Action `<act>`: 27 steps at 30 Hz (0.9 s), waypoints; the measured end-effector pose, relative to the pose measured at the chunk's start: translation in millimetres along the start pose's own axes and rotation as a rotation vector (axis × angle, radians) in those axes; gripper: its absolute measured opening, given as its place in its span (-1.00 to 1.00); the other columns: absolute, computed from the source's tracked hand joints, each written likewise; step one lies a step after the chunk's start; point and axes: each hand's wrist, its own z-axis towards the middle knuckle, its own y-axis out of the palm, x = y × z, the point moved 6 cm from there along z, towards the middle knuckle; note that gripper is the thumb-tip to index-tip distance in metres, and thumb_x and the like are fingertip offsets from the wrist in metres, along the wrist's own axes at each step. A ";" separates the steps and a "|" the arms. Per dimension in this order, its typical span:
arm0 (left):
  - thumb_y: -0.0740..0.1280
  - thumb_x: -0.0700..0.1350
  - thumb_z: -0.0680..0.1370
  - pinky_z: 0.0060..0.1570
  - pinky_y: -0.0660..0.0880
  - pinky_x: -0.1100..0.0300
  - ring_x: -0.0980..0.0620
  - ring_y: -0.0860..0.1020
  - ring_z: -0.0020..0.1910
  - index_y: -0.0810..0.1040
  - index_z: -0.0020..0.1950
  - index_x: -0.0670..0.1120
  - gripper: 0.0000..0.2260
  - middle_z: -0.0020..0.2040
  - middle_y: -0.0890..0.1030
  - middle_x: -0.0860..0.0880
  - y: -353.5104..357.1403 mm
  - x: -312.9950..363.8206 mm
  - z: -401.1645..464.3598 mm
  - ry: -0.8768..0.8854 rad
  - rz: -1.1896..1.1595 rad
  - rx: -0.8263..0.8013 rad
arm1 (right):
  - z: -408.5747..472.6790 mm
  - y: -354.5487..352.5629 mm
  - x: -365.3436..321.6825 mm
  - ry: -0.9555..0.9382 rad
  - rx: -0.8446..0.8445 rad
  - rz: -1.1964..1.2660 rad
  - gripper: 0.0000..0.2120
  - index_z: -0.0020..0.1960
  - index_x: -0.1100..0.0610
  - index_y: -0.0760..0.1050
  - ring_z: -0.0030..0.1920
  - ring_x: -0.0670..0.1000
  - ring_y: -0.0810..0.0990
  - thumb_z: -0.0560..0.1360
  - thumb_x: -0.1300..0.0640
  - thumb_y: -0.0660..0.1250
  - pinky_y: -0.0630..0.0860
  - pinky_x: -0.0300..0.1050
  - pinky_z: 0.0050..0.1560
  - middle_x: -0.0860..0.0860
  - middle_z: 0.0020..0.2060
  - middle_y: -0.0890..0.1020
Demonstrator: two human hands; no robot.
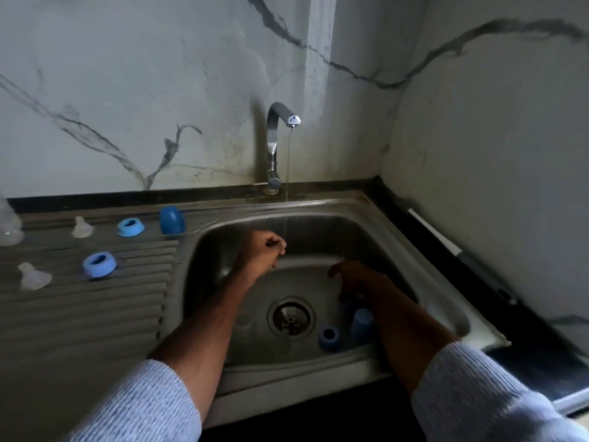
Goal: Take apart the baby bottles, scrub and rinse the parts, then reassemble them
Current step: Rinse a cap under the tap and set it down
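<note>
Curled into a fist, the left hand holds nothing that can be seen and sits in the basin just left of the thin water stream; the right hand hangs lower in the sink, fingers loosely bent and pointing down, whether they pinch anything cannot be told in the dim light.

Left to right on the ribbed drainboard: a clear bottle at the far left edge, partly cut off; a clear teat behind and a second teat nearer, well apart; a blue ring behind and a second ring nearer, both lying flat with openings up; a dark blue cap at the drainboard's back, just beside the basin rim.

Behind the basin stands the tap, spout turned right, water running; the drain lies between the two forearms.

Right of the drain, on the basin floor, a small blue ring-like part and a pale blue cap stand close together, partly hidden by the right forearm; a white-and-grey brush handle lies on the dark counter along the right wall.
</note>
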 end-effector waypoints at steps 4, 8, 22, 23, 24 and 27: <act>0.37 -0.36 0.51 -0.45 0.45 0.27 0.16 0.48 -0.56 0.61 -0.28 -0.07 -0.76 -0.35 0.64 -0.18 1.5 -20.1 2.1 -0.012 0.060 -0.002 | 19.7 11.0 -2.7 -0.040 0.135 -0.222 -0.75 0.16 0.12 0.58 -0.25 -0.10 0.60 0.49 0.17 0.36 0.41 -0.45 -0.49 0.21 0.23 0.60; 0.43 -0.38 0.46 -0.32 0.49 0.41 0.03 0.60 -0.30 0.67 0.03 -0.21 -0.81 -0.23 0.63 -0.07 -4.0 -26.8 13.4 0.017 0.092 0.053 | 30.5 -37.9 -55.3 -0.151 0.281 0.149 -0.59 0.29 0.19 0.52 0.24 0.17 0.57 0.48 0.13 0.47 0.49 -0.08 0.17 0.17 0.24 0.58; 0.55 -0.18 0.41 -0.31 0.36 0.54 0.10 0.55 -0.11 0.61 0.12 -0.12 -0.69 -0.09 0.61 0.06 -2.1 -18.8 17.7 0.040 0.037 0.125 | 38.3 -74.5 -112.3 -0.320 0.558 0.921 -0.76 0.16 0.23 0.67 0.05 -0.05 0.63 0.50 0.22 0.48 0.56 -0.14 0.16 0.15 0.06 0.72; 0.55 -0.17 0.41 -0.26 0.41 0.52 0.07 0.59 -0.12 0.61 0.09 -0.10 -0.71 -0.10 0.63 0.05 -2.6 -19.4 18.9 0.036 0.003 0.138 | 37.4 -73.6 -110.8 -0.323 0.533 1.020 -0.76 0.16 0.23 0.67 0.02 -0.01 0.65 0.50 0.23 0.48 0.61 -0.11 0.05 0.17 0.05 0.72; 0.55 -0.14 0.40 -0.17 0.54 0.38 0.02 0.63 -0.13 0.61 0.04 -0.06 -0.75 -0.11 0.66 0.04 -3.6 -19.4 20.7 0.022 -0.051 0.143 | 35.5 -73.6 -109.8 -0.327 0.510 1.102 -0.77 0.16 0.20 0.67 -0.03 0.00 0.67 0.51 0.23 0.47 0.62 -0.15 -0.09 0.16 0.02 0.73; 0.47 -0.15 0.49 -0.08 0.65 -0.15 -0.15 0.69 -0.10 0.59 -0.01 -0.01 -0.87 -0.03 0.69 -0.11 -2.2 -12.1 27.7 -0.061 -0.299 0.084 | 29.8 -79.1 -109.6 -0.375 0.459 1.299 -0.83 0.16 0.09 0.65 -0.11 -0.07 0.69 0.58 0.17 0.40 0.56 -0.21 -0.25 0.03 -0.05 0.73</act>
